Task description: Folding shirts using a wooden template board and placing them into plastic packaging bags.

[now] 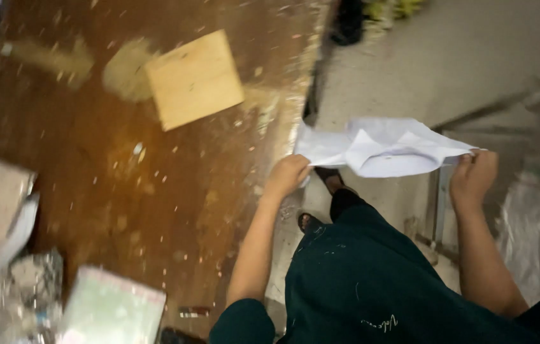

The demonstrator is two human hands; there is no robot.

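A crumpled white sheet of paper [381, 148] is held out over the floor [474, 57], just beside the edge of the brown table [155, 191], its left end pinched in the closed left hand [287, 176] and its right end gripped by the closed fingers of the right hand [474, 175]. The sheet is judged to be only partly spread, since folds and creases are seen across its middle and it is not laid flat on anything. Farther off on the table a pale wooden block [193, 79] is left untouched, well apart from both hands, among scattered dust and chips.
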